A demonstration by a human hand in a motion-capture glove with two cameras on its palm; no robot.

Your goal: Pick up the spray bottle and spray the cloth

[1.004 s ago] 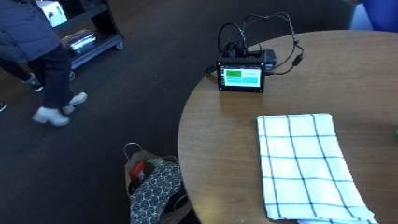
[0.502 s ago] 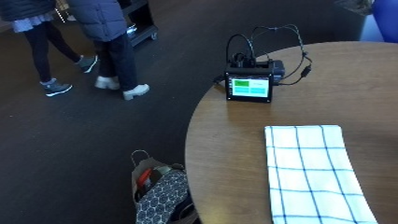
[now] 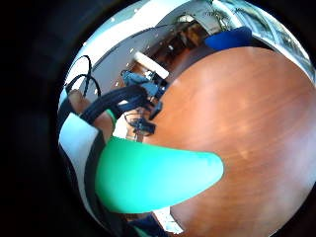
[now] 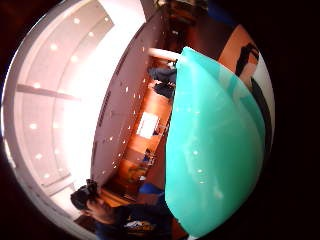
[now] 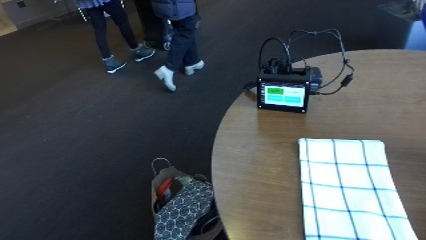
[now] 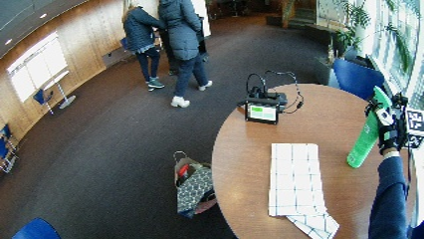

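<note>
The gloved right hand (image 6: 387, 135) is wrapped around the upper part of the one green spray bottle (image 6: 366, 133), fingers curled about it, and holds it tilted above the round wooden table (image 6: 331, 129), its base just clear of the wood. In both palm views the green body (image 3: 153, 177) (image 4: 215, 150) fills much of the frame, close against the palm, with bare tabletop (image 3: 247, 123) spreading beyond it.

Seen in the wide outside view, the bottle hangs at about 3 o'clock from the table's middle, near the table's rim, and the one checked cloth (image 6: 295, 186) lies flat at about 7 o'clock of it, well apart; its near end droops over the table's edge. Bare wood lies between bottle and cloth.

One small monitor (image 5: 284, 95) with looped cables stands by the far rim at 12 o'clock of the cloth (image 5: 349, 187). One patterned bag (image 5: 181, 207) sits on the dark floor just beside the table's edge
</note>
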